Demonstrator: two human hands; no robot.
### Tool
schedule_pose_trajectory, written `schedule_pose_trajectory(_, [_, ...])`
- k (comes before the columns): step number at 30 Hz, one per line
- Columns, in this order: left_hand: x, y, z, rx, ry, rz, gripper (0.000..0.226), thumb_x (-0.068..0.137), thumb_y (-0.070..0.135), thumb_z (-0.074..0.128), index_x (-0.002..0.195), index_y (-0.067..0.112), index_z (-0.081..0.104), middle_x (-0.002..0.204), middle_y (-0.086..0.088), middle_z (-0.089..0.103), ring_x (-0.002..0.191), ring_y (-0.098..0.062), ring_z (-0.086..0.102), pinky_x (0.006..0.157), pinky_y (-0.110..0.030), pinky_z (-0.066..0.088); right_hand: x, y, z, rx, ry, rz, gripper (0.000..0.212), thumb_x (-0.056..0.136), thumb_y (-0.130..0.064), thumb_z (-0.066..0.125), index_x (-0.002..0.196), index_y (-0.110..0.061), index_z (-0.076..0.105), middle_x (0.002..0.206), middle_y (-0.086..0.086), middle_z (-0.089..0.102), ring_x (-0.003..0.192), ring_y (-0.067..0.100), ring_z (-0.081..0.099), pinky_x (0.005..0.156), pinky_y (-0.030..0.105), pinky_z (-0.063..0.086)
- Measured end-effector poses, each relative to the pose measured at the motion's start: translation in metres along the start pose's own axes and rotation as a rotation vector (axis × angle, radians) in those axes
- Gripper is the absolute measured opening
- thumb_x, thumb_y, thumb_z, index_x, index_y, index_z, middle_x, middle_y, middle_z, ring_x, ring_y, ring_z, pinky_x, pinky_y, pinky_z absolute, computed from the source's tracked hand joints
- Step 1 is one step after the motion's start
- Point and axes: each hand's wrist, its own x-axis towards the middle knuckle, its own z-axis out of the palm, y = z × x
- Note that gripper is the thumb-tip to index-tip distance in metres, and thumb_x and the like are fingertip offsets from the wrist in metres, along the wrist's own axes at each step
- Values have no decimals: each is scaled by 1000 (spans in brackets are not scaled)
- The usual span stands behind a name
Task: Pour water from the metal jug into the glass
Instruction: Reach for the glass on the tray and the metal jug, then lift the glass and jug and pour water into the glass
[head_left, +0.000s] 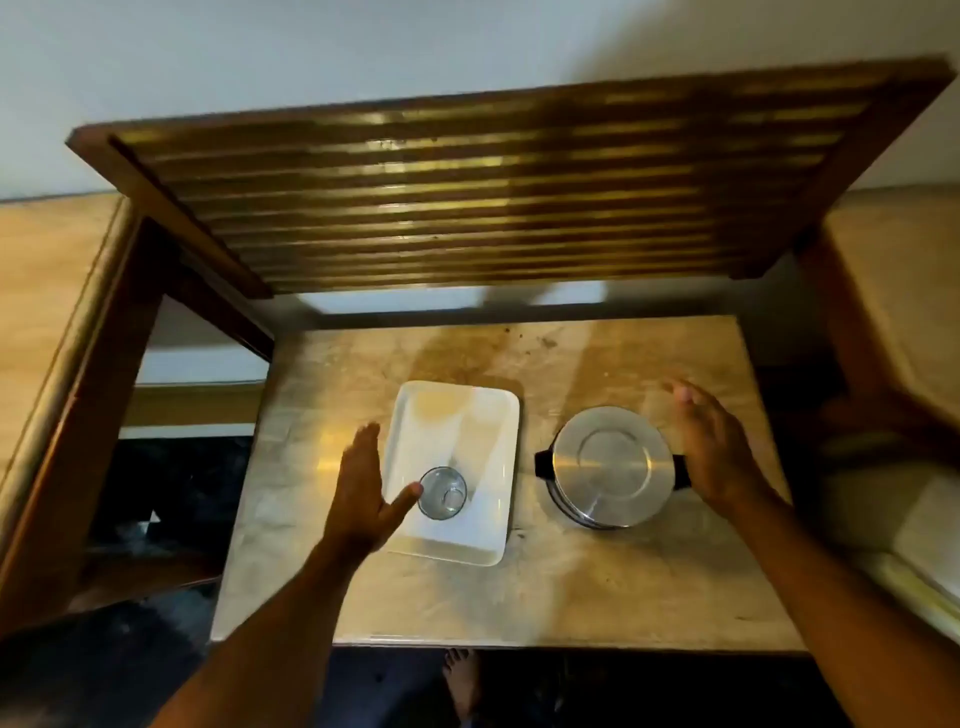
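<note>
A clear glass (442, 492) stands upright on a white rectangular tray (467, 415), near the tray's front left corner. My left hand (361, 488) is open just left of the glass, thumb close to its rim. The metal jug (610, 465), seen from above with a flat steel lid and black handles at both sides, stands on the stone table to the right of the tray. My right hand (709, 452) is open with fingers spread, right beside the jug's right handle; it holds nothing.
The stone tabletop (597, 582) sits under a slatted wooden shelf (493, 192) overhanging its back. Wooden legs (104, 374) stand at the left and right. A pale object (930, 530) lies at the far right. A bare foot (460, 675) shows below the front edge.
</note>
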Motion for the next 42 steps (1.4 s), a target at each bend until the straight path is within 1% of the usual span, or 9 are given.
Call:
schedule_pose_trajectory(3, [-20, -22, 38, -162, -38, -90, 103, 62, 75, 75, 147, 34, 31, 147, 19, 45, 137, 5, 36, 112, -20, 34, -12, 24, 20, 174, 63, 40, 33, 101, -39, 39, 111, -22, 66, 123, 14, 62, 112, 25, 58, 98, 53, 46])
schedule_pose_trajectory(6, [-28, -19, 81, -189, -74, -180, 114, 41, 72, 88, 137, 52, 30, 137, 42, 38, 123, 16, 41, 104, -14, 39, -11, 35, 29, 366, 129, 45, 37, 99, -44, 38, 86, -33, 71, 96, 1, 71, 94, 22, 64, 78, 36, 54])
schedule_pose_trajectory(9, [-24, -15, 111, -217, 90, -260, 110, 44, 77, 81, 137, 31, 42, 133, 27, 44, 119, 9, 41, 101, -19, 37, -13, 37, 34, 520, 131, 56, 47, 104, -20, 41, 64, -30, 64, 62, -18, 63, 59, -1, 55, 51, 14, 45])
schedule_pose_trajectory(12, [-17, -11, 125, -333, 196, -445, 108, 41, 83, 78, 130, 28, 52, 129, 14, 56, 119, -10, 52, 102, -30, 42, -20, 40, 37, 511, 99, -34, 40, 97, -2, 43, 61, -15, 52, 54, -16, 52, 50, -5, 46, 47, 9, 39])
schedule_pose_trajectory(19, [-5, -9, 130, -419, 237, -537, 80, 45, 64, 86, 113, 27, 65, 106, 11, 70, 103, -18, 66, 89, -22, 46, -29, 52, 52, 606, 127, 39, 35, 92, 13, 45, 60, 6, 54, 53, 9, 46, 51, 7, 44, 49, 18, 40])
schedule_pose_trajectory(23, [-5, -10, 128, -412, 228, -537, 78, 46, 62, 87, 113, 26, 67, 109, 7, 72, 104, -18, 66, 92, -27, 48, -38, 51, 57, 707, -36, 53, 40, 83, -17, 53, 44, -25, 60, 42, -13, 50, 43, 1, 46, 46, 14, 40])
schedule_pose_trajectory(29, [-7, -2, 105, -362, 235, -490, 67, 54, 48, 92, 110, 23, 66, 105, 4, 73, 100, -20, 68, 89, -33, 51, -29, 26, 82, 825, 38, 166, 50, 76, -35, 64, 47, 4, 53, 52, 9, 50, 55, 19, 52, 53, 35, 43])
schedule_pose_trajectory(36, [3, 34, 38, -404, 302, -443, 72, 47, 45, 91, 111, 24, 65, 102, 5, 74, 94, -12, 69, 83, -28, 51, -15, -18, 65, 822, 140, 295, 30, 77, -37, 69, 54, -18, 74, 44, -6, 62, 45, 10, 59, 43, 22, 47])
schedule_pose_trajectory(42, [2, 108, -41, -396, 328, -368, 63, 57, 25, 96, 111, 16, 65, 98, 3, 72, 91, -15, 69, 71, -14, 47, -13, -104, -16, 851, -138, 238, 46, 89, -49, 61, 53, -22, 63, 40, -3, 46, 34, 12, 38, 35, 19, 32])
